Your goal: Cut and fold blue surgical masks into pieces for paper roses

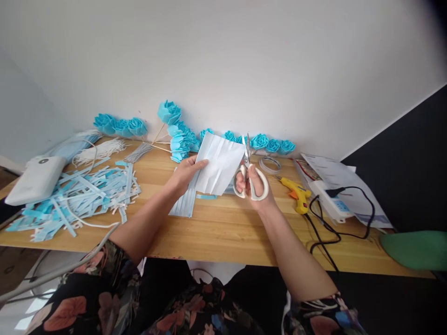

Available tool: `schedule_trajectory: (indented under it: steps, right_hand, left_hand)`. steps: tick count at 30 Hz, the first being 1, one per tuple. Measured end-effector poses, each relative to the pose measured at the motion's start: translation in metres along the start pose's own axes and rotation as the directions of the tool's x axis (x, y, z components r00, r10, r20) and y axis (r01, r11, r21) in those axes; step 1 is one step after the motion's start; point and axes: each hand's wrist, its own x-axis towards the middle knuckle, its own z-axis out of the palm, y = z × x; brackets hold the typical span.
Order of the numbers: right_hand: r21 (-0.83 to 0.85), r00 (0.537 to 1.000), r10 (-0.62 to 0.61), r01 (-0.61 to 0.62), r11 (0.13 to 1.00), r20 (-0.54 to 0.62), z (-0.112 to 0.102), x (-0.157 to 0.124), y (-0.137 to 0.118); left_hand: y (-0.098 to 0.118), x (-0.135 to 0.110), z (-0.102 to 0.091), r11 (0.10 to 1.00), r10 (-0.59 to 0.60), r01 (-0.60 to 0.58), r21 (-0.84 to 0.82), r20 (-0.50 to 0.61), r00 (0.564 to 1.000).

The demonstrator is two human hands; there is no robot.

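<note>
A pleated white face mask sheet (pixel 220 163) is held up above the table by my left hand (pixel 190 173), thumb on its front near the left edge. My right hand (pixel 256 190) has its fingers through the handles of white-handled scissors (pixel 247 160). The blades point up and are slightly apart, beside the sheet's right edge; whether they touch it I cannot tell. Below my left hand lies another light blue pleated piece (pixel 183 204) on the table. Further pale blue material behind the held sheet is mostly hidden.
Cut blue and white strips (pixel 94 190) pile up at left beside a white box-shaped device (pixel 38 179). Blue flowers (pixel 179 139) line the wall. A wire coil (pixel 270 164), yellow glue gun (pixel 296 193), power strip (pixel 331 202) with black cables and a green object (pixel 415 249) are at right.
</note>
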Motion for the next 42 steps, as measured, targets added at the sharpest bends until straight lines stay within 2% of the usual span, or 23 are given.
schedule_trajectory:
  steps: [6, 9, 15, 18, 20, 22, 24, 25, 27, 30, 32, 34, 38, 42]
  right_hand:
    - [0.03, 1.0, 0.003, -0.004, 1.0, 0.014, 0.001, 0.0, 0.003]
    - [-0.035, 1.0, 0.012, -0.011, 0.999, 0.028, -0.001, -0.001, 0.004]
    - [-0.066, 0.994, 0.022, -0.015, 0.998, 0.103, 0.002, -0.004, 0.003]
    - [-0.052, 0.985, 0.058, -0.051, 0.997, 0.16, 0.003, -0.005, 0.002]
    - [-0.054, 0.968, 0.106, -0.096, 0.994, 0.227, 0.002, -0.005, 0.002]
    - [-0.103, 0.938, 0.164, -0.138, 0.985, 0.306, 0.0, -0.006, 0.0]
    - [-0.166, 0.906, 0.203, -0.15, 0.975, 0.372, -0.002, -0.007, -0.003]
    - [-0.177, 0.901, 0.203, -0.144, 0.974, 0.384, -0.003, -0.007, -0.004]
    - [-0.143, 0.928, 0.154, -0.111, 0.984, 0.34, -0.004, -0.005, -0.006]
    - [-0.043, 0.991, -0.003, 0.009, 0.999, 0.13, -0.004, -0.001, -0.007]
    - [-0.018, 0.998, -0.065, 0.065, 0.998, -0.004, -0.003, 0.002, -0.006]
    - [-0.014, 0.994, -0.064, 0.063, 0.998, -0.085, -0.003, 0.004, -0.005]
    - [-0.025, 0.995, -0.007, 0.004, 1.0, -0.103, -0.002, 0.004, -0.001]
    - [-0.053, 0.999, -0.005, 0.003, 0.999, -0.045, -0.003, 0.003, 0.006]
  left_hand:
    - [0.0, -0.002, 0.002, 0.999, 0.052, -0.052, 0.011, -0.02, 0.998]
    - [-0.001, -0.004, 0.004, 0.999, 0.054, -0.054, 0.002, 0.036, 0.998]
    - [-0.006, -0.009, 0.008, 0.998, -0.046, 0.043, 0.043, 0.081, 0.996]
    - [-0.004, -0.009, 0.009, 0.998, -0.038, 0.042, -0.037, 0.09, 0.995]
    - [0.0, -0.006, 0.006, 0.988, 0.005, 0.002, -0.154, 0.043, 0.999]
    - [0.005, -0.001, 0.002, 0.96, 0.043, -0.065, -0.272, -0.086, 0.995]
    - [0.01, 0.005, -0.003, 0.93, 0.052, -0.132, -0.343, -0.231, 0.972]
    - [0.011, 0.006, -0.004, 0.922, 0.048, -0.148, -0.359, -0.274, 0.96]
    - [0.012, 0.008, -0.006, 0.921, 0.029, -0.143, -0.363, -0.3, 0.953]
    - [0.008, 0.003, 0.0, 0.943, 0.006, -0.081, -0.322, -0.228, 0.974]
    - [0.004, -0.003, 0.006, 0.963, 0.006, -0.045, -0.266, -0.146, 0.989]
    - [0.001, -0.009, 0.012, 0.979, 0.019, -0.03, -0.204, -0.06, 0.998]
    - [-0.006, -0.017, 0.015, 0.998, 0.0, 0.009, -0.067, 0.125, 0.992]
    - [-0.012, -0.019, 0.014, 0.998, -0.02, 0.01, 0.058, 0.171, 0.985]
